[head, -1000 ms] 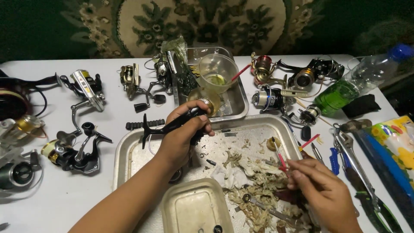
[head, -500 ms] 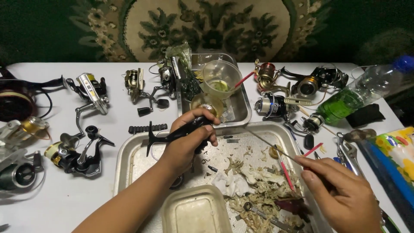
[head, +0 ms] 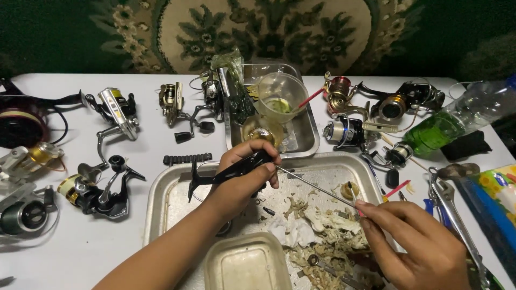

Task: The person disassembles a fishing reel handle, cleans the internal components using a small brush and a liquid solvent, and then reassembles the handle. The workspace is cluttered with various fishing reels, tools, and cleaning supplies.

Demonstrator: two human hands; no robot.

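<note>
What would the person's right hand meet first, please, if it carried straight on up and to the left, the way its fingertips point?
Probably the left hand, gripping the black reel body: the right hand pinches a thin metal rod that runs straight to it over the metal tray. Depth is unclear.

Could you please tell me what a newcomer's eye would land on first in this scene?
Probably the two hands at the centre: the left hand grips a black reel body over the metal tray, while the right hand pinches a thin metal rod running between them. Next come the fishing reels scattered across the white table, and the green plastic bottle lying at the right.
</note>
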